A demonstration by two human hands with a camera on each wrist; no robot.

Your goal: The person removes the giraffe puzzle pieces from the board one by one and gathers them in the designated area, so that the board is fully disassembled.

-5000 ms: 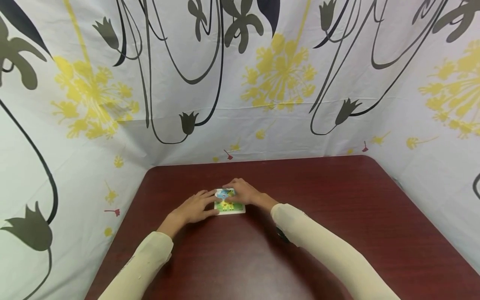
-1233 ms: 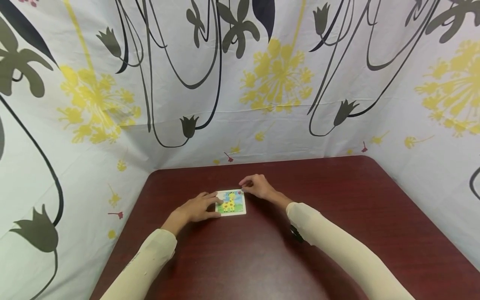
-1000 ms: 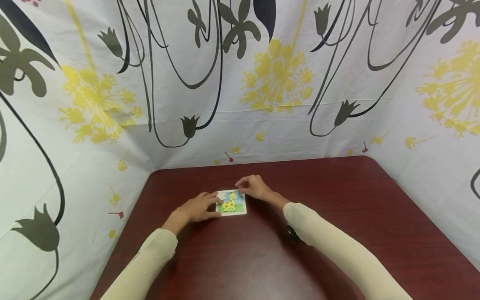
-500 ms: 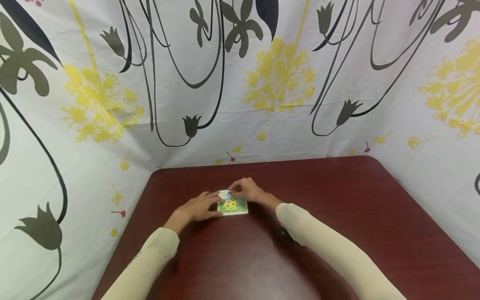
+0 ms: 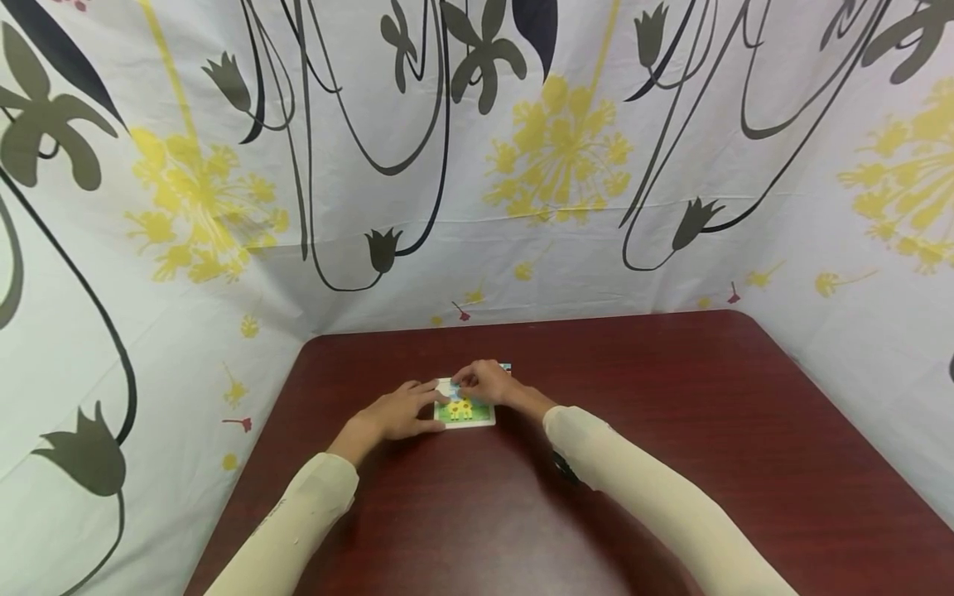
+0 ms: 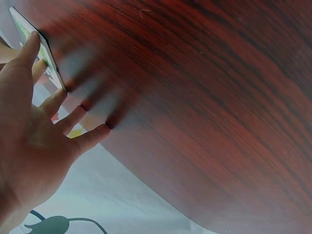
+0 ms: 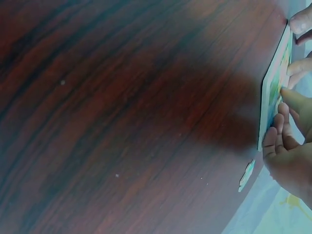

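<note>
One white-rimmed board (image 5: 473, 425) holding a yellow-green picture (image 5: 462, 410), left hand (image 5: 398, 413) spread, right hand (image 5: 486, 383) bent, grip unclear

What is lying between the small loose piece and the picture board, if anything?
Only bare table lies between the loose piece and the picture board in the right wrist view; in the head view, the right hand hides that stretch.

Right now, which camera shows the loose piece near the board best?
The right wrist view: the loose piece lies uncovered on the table, apart from the board, though seen slantwise. The head view shows only a bit beyond the right hand; the left wrist view doesn't show it.
</note>
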